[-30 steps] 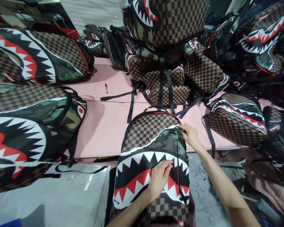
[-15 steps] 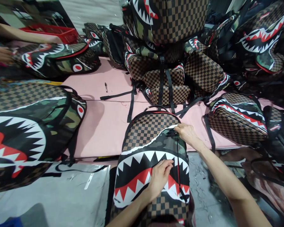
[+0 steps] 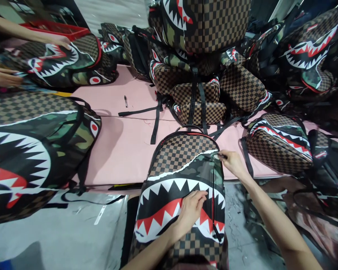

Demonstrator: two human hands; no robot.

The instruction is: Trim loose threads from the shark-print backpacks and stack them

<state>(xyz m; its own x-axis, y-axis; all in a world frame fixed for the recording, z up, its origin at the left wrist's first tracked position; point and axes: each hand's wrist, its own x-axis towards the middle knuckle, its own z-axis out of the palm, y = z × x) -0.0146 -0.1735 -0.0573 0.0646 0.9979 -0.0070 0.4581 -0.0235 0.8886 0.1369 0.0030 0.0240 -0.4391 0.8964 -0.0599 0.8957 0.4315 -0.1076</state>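
Note:
A checkered backpack point(image 3: 186, 150) with a camouflage and shark-mouth print stands upright before me, leaning at the pink table's edge. My left hand point(image 3: 192, 208) lies on its front over the printed teeth, fingers bent and pressed together, beside a vertical zipper point(image 3: 213, 195). The zipper's black pull point(image 3: 217, 233) hangs at the lower end. My right hand point(image 3: 231, 162) is at the backpack's upper right edge, fingertips pinched around a small dark thing that I cannot make out.
Similar backpacks are piled on the pink table point(image 3: 115, 150); one large backpack point(image 3: 64, 138) stands at left. A pen point(image 3: 125, 101) and black straps lie on the table. Another person's hand point(image 3: 56, 39) touches a backpack at far left, near a red basket point(image 3: 79, 33).
My right hand has moved slightly right, off the zipper's upper end to the backpack's edge. My left hand stays in place. The other person's hand at left has shifted along their backpack.

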